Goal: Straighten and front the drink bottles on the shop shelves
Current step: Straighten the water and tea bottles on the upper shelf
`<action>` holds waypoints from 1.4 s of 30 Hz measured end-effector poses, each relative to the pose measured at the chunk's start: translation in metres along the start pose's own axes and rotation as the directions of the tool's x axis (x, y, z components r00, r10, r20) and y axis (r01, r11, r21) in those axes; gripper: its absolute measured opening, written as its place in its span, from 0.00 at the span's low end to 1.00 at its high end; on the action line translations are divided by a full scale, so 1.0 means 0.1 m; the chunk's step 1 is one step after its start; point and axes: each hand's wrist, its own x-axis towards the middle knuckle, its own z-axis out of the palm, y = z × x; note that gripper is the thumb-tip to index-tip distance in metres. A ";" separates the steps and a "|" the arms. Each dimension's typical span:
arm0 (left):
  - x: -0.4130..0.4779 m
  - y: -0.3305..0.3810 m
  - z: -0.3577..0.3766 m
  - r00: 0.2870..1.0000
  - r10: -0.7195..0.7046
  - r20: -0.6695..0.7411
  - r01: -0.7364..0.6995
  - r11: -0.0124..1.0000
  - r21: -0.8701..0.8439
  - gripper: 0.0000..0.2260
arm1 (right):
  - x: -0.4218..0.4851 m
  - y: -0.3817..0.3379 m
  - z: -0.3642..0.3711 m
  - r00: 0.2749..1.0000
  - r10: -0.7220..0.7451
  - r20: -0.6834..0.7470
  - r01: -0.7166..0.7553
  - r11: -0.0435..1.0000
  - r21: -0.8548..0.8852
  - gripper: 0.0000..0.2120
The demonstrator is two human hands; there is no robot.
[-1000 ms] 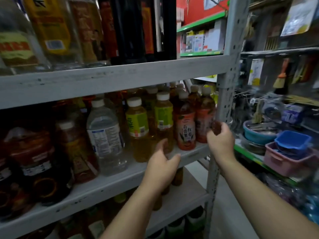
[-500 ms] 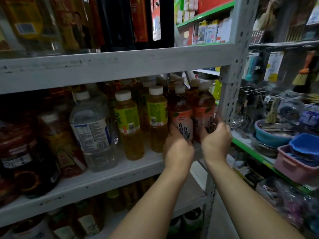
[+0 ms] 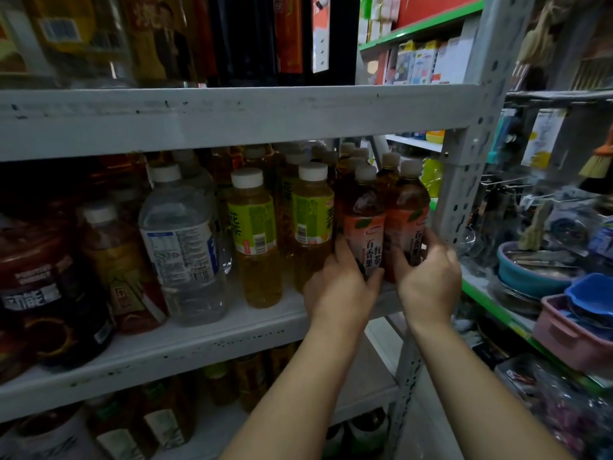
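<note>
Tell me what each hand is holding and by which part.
The left hand grips the left tea bottle around its lower body, over the label. The right hand grips the right tea bottle, also around its lower body.

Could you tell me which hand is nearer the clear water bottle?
Left. The left hand holds a red tea bottle right of the water bottle; the right hand holds the neighbouring bottle, farther right.

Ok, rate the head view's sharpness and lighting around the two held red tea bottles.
Head view: labels on the red tea bottles read sharply at centre; the right hand looks slightly smeared, the left hand crisper; the dark bottles at far left sink into shadow; wide-angle distortion bows the upper shelf edge and tilts the post.
</note>
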 end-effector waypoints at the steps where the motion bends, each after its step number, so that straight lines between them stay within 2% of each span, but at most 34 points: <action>1: -0.01 0.00 0.00 1.000 0.010 -0.003 -0.010 1.000 -0.001 0.34 | 0.00 0.00 -0.01 1.000 -0.016 0.012 0.016 0.999 -0.037 0.22; 5: -0.07 0.03 0.04 1.000 -0.005 -0.020 0.004 0.999 -0.054 0.32 | -0.03 -0.05 -0.01 0.996 0.052 0.070 -0.044 0.994 -0.099 0.23; 10: -0.05 -0.01 0.05 0.999 -0.040 -0.020 0.039 0.996 -0.081 0.31 | 0.07 -0.08 -0.03 0.983 0.157 0.093 -0.151 0.986 -0.063 0.24; 15: -0.06 -0.02 0.03 0.998 -0.048 -0.045 0.043 0.993 -0.111 0.30 | 0.05 -0.08 -0.03 0.987 0.118 0.105 -0.116 0.993 -0.028 0.30; 21: -0.08 -0.04 0.02 0.998 -0.010 -0.061 0.005 0.997 -0.082 0.29 | 0.01 -0.05 -0.01 0.997 0.025 0.073 -0.019 0.997 -0.081 0.27; 25: -0.07 -0.03 -0.03 1.000 -0.006 0.014 0.006 1.000 -0.013 0.32 | -0.01 0.00 -0.02 0.996 -0.022 0.082 0.028 0.997 -0.078 0.27; 28: -0.10 -0.03 -0.18 0.998 0.002 0.061 0.002 0.999 -0.051 0.28 | -0.04 -0.02 -0.07 0.991 0.035 0.126 -0.026 0.997 -0.075 0.26; 29: -0.13 -0.06 -0.26 0.999 0.034 0.020 -0.032 0.996 -0.079 0.24 | -0.07 -0.04 -0.10 0.992 0.042 0.117 -0.036 0.998 -0.057 0.25; 31: -0.20 -0.16 -0.48 0.977 0.126 -0.170 -0.141 0.987 -0.080 0.16 | -0.14 -0.14 -0.18 0.999 -0.032 0.041 0.031 0.999 0.026 0.20; 33: -0.22 -0.31 -0.70 0.904 0.164 -0.395 -0.204 0.977 -0.061 0.15 | -0.23 -0.34 -0.24 0.983 -0.179 -0.039 0.183 0.972 0.148 0.16; 35: -0.18 -0.41 -0.93 0.848 0.126 -0.515 -0.200 0.975 -0.092 0.17 | -0.27 -0.59 -0.26 0.951 -0.307 -0.037 0.305 0.913 0.270 0.16; 37: -0.10 -0.46 -1.14 0.862 0.060 -0.503 -0.143 0.982 -0.127 0.20 | -0.22 -0.88 -0.27 0.929 -0.369 0.039 0.328 0.867 0.374 0.16; 39: 0.00 -0.50 -1.32 0.897 0.026 -0.441 -0.083 0.990 -0.110 0.20 | -0.11 -1.13 -0.25 0.919 -0.370 0.134 0.279 0.853 0.441 0.15; 42: 0.16 -0.55 -1.55 0.913 -0.017 -0.409 -0.025 0.995 -0.097 0.21 | 0.08 -1.34 -0.18 0.884 -0.364 0.293 0.220 0.878 0.425 0.10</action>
